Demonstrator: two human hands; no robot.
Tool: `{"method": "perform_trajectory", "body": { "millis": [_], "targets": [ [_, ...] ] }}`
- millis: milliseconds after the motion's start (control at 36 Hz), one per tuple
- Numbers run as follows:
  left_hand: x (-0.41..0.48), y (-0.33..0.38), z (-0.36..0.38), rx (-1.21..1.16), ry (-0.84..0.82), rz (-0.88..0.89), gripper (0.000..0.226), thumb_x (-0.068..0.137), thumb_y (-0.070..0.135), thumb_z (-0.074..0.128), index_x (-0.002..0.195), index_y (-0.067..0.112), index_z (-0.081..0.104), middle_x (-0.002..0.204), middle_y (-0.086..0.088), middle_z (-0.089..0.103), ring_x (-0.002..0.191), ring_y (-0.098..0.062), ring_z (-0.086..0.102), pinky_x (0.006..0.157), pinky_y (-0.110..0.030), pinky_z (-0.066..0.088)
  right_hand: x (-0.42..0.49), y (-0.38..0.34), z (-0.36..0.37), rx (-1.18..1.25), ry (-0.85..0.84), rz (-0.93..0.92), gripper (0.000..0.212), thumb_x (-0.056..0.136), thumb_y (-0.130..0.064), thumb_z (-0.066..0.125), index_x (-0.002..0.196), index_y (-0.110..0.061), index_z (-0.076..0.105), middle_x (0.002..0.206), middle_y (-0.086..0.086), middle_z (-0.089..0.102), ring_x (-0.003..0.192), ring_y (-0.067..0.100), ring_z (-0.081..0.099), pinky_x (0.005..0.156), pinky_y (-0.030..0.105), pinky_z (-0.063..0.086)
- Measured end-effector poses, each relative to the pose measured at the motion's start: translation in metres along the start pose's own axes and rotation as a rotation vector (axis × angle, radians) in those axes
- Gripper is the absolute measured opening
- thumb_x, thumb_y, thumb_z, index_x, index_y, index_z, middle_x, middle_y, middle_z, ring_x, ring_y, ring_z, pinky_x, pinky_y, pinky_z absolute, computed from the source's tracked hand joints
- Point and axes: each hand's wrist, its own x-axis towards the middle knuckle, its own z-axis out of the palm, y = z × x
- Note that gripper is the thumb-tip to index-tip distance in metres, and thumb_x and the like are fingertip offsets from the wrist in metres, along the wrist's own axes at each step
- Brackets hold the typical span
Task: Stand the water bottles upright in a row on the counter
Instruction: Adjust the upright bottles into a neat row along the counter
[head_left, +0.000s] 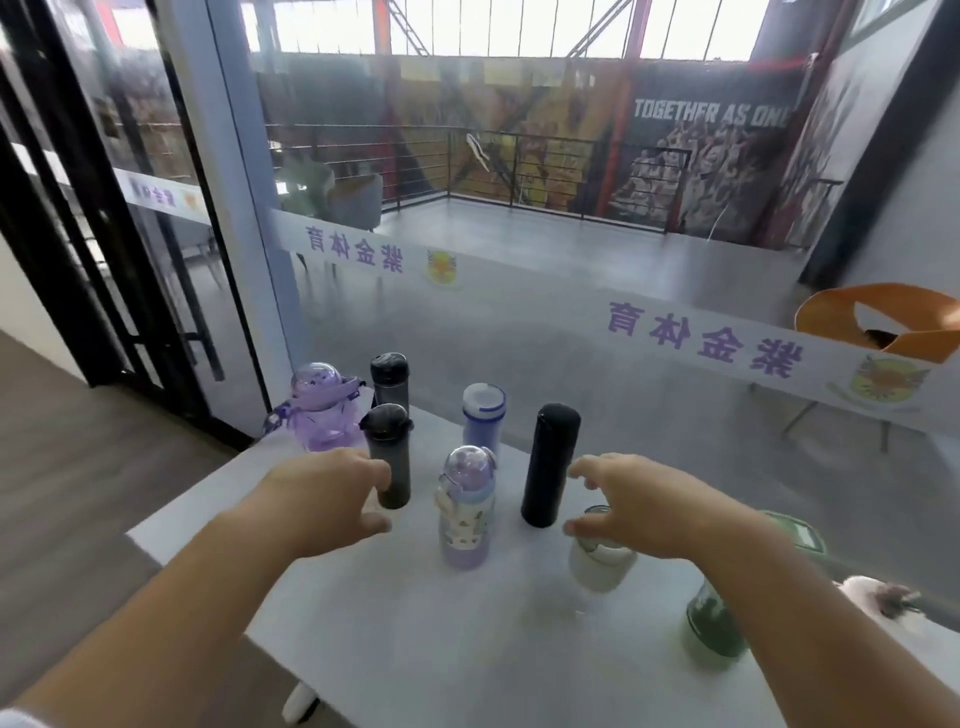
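Several water bottles stand upright on the white counter (415, 639). A round purple bottle (322, 410) and a dark grey bottle (390, 382) stand at the back, with a blue-and-white bottle (483, 418) beside them. Closer are a smoky grey bottle (388, 457), a small purple cartoon bottle (466, 509) and a tall black flask (549, 465). My left hand (332, 499) is open with its fingertips at the smoky grey bottle. My right hand (639, 499) is open, hovering over a white cup-like bottle (600, 564), just right of the black flask. A green bottle (719, 623) is partly hidden under my right arm.
A glass wall with a purple-lettered strip (701, 343) rises just behind the counter. An orange chair (878, 317) stands beyond the glass at right. A white furry object (878, 597) lies at the counter's right edge. Wooden floor (104, 493) lies left of the counter.
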Motion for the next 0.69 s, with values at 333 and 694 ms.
{"method": "perform_trajectory", "body": {
  "millis": [333,694],
  "targets": [
    [0.036,-0.099,0.023,-0.069,-0.022,-0.078,0.042,0.081,0.058,0.054,0.116,0.036,0.049,0.119,0.014,0.055,0.105,-0.011,0.055,0.080,-0.025,0.043,0.088,-0.057,-0.001,0.002,0.059,-0.106,0.053,0.080,-0.056,0.057,0.126,-0.031,0.044,0.125,-0.009,0.054,0.106,0.014,0.053,0.086,0.030,0.045],
    [0.144,-0.222,0.042,-0.129,0.065,-0.193,0.030,0.078,0.060,0.053,0.101,0.041,0.052,0.093,0.019,0.051,0.083,-0.007,0.051,0.064,-0.023,0.036,0.241,-0.081,-0.019,0.068,0.191,-0.162,0.058,0.081,-0.059,0.057,0.130,-0.034,0.041,0.126,-0.014,0.053,0.109,0.013,0.056,0.088,0.032,0.047]
  ]
}}
